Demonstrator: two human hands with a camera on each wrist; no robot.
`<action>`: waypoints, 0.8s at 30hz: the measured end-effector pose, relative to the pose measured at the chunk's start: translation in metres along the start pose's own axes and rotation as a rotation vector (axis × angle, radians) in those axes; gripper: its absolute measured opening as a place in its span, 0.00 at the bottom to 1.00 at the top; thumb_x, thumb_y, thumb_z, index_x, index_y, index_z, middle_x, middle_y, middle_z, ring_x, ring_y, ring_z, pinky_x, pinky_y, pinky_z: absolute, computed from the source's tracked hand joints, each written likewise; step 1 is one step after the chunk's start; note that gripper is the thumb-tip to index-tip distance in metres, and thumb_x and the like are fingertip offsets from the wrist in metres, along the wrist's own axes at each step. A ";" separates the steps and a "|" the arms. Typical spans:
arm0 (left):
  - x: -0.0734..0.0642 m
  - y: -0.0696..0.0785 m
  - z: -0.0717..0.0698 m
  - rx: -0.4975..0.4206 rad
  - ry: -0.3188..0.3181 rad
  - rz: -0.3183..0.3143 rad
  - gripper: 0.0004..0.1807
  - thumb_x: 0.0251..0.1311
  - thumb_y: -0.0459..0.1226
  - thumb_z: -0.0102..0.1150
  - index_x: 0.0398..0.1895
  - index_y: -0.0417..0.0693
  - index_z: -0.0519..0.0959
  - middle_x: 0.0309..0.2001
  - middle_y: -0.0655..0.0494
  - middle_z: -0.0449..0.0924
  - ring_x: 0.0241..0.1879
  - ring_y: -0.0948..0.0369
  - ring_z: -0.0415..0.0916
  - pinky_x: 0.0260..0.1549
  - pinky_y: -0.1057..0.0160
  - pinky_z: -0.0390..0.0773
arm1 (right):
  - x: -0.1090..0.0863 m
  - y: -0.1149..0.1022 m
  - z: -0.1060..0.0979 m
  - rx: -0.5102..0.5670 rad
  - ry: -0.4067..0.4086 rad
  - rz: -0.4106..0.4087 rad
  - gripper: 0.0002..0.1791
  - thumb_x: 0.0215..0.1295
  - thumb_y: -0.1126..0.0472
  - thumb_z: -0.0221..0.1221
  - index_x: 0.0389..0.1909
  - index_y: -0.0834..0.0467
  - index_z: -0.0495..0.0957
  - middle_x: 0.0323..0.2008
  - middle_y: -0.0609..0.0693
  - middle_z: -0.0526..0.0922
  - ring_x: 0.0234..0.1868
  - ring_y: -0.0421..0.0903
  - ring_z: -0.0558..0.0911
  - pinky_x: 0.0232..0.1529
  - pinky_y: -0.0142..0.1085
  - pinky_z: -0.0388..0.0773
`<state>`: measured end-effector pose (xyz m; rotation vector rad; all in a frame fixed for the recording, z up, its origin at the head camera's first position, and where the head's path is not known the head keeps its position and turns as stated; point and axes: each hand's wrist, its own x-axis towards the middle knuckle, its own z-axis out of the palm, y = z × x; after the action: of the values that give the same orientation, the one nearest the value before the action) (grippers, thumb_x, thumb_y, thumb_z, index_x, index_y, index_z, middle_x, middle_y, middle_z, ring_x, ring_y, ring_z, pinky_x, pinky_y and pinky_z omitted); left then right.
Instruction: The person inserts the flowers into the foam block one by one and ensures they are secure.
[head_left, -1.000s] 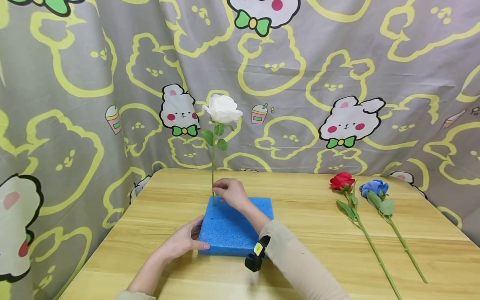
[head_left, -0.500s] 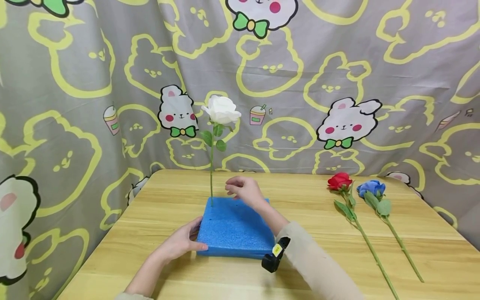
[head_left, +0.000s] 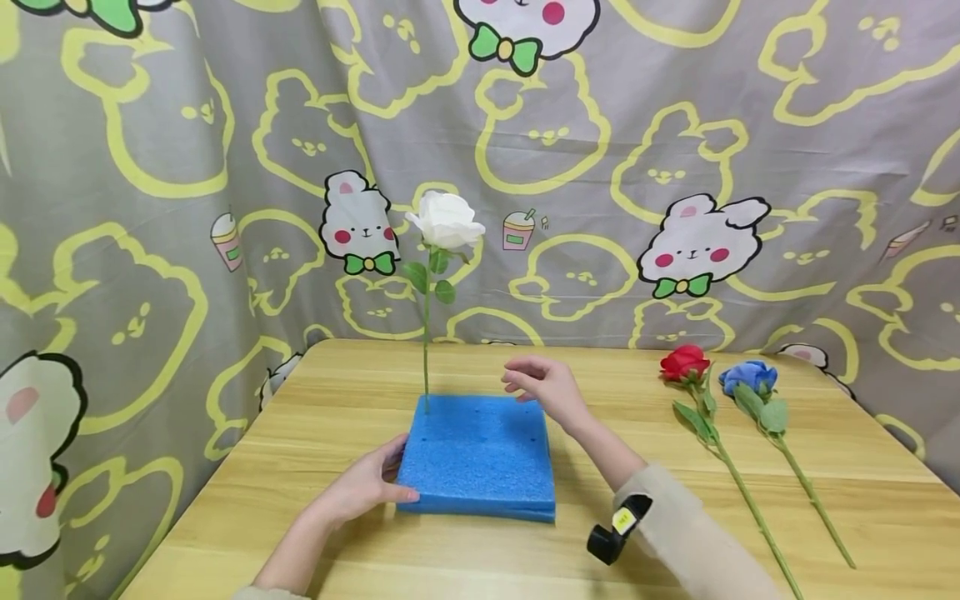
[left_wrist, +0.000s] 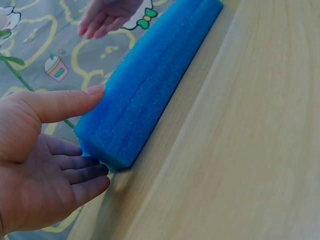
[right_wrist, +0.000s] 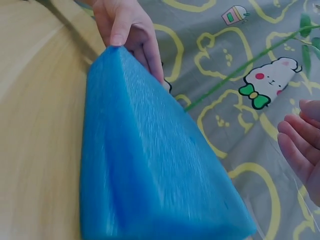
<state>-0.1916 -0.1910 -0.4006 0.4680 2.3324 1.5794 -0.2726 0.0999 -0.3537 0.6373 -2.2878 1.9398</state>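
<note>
White rose (head_left: 444, 221) upright in foam block (head_left: 480, 467), lower centre: one done. Left hand (head_left: 362, 485), fingers spread, touches the block; right hand's (head_left: 546, 390) loosely bent fingers hold nothing. Red rose (head_left: 684, 364) and blue rose (head_left: 748, 377), right, lie uninserted.

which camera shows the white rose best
The head view: it shows the white rose from bloom down to where its stem enters the blue foam block. Both wrist views catch only some stem and leaf, no bloom.

A white rose (head_left: 446, 220) stands upright in a flat blue block (head_left: 477, 460), apparently foam, near its far-left corner.
</note>
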 end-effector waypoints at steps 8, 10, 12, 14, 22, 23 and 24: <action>0.001 0.000 0.000 0.007 0.013 -0.007 0.53 0.48 0.36 0.69 0.69 0.27 0.43 0.68 0.30 0.47 0.66 0.39 0.50 0.63 0.44 0.53 | -0.028 0.005 -0.034 -0.069 0.023 0.044 0.18 0.62 0.62 0.60 0.48 0.71 0.75 0.40 0.62 0.82 0.39 0.49 0.83 0.38 0.44 0.81; 0.001 0.000 0.000 0.005 0.013 -0.008 0.53 0.48 0.36 0.69 0.69 0.27 0.43 0.68 0.30 0.47 0.66 0.38 0.49 0.63 0.44 0.52 | -0.036 0.006 -0.042 -0.113 0.027 0.054 0.20 0.61 0.61 0.60 0.49 0.71 0.75 0.41 0.62 0.82 0.41 0.52 0.82 0.40 0.42 0.81; 0.001 0.000 0.000 0.005 0.011 -0.009 0.53 0.48 0.37 0.69 0.69 0.27 0.43 0.68 0.30 0.47 0.66 0.38 0.49 0.63 0.44 0.53 | -0.044 0.006 -0.051 -0.163 0.036 0.067 0.21 0.61 0.59 0.61 0.50 0.69 0.75 0.42 0.61 0.82 0.42 0.53 0.81 0.41 0.39 0.80; 0.001 -0.001 0.000 0.000 0.011 -0.009 0.53 0.48 0.37 0.69 0.69 0.27 0.43 0.68 0.30 0.47 0.66 0.38 0.49 0.63 0.44 0.52 | -0.050 0.006 -0.060 -0.200 0.049 0.083 0.22 0.61 0.58 0.61 0.51 0.68 0.75 0.43 0.60 0.82 0.43 0.52 0.81 0.42 0.35 0.80; 0.002 -0.002 0.000 0.001 0.006 -0.008 0.54 0.48 0.37 0.69 0.69 0.27 0.43 0.68 0.30 0.47 0.66 0.39 0.49 0.63 0.44 0.53 | -0.075 0.006 -0.101 -0.198 0.089 0.094 0.23 0.63 0.60 0.59 0.53 0.72 0.72 0.44 0.65 0.80 0.39 0.38 0.81 0.40 0.32 0.80; 0.003 -0.002 0.000 0.003 0.003 -0.005 0.54 0.48 0.37 0.69 0.69 0.27 0.43 0.68 0.30 0.46 0.66 0.39 0.49 0.63 0.44 0.53 | -0.078 0.006 -0.106 -0.202 0.097 0.095 0.23 0.63 0.59 0.58 0.53 0.72 0.72 0.45 0.65 0.80 0.39 0.38 0.81 0.40 0.32 0.80; 0.003 -0.002 0.000 0.001 0.000 -0.001 0.54 0.48 0.37 0.69 0.69 0.27 0.43 0.68 0.31 0.46 0.66 0.39 0.49 0.63 0.44 0.52 | -0.081 0.006 -0.111 -0.202 0.106 0.098 0.23 0.64 0.59 0.58 0.53 0.72 0.71 0.45 0.64 0.80 0.40 0.37 0.81 0.40 0.32 0.80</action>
<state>-0.1948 -0.1906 -0.4029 0.4670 2.3327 1.5777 -0.2235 0.2283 -0.3633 0.3989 -2.4465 1.7035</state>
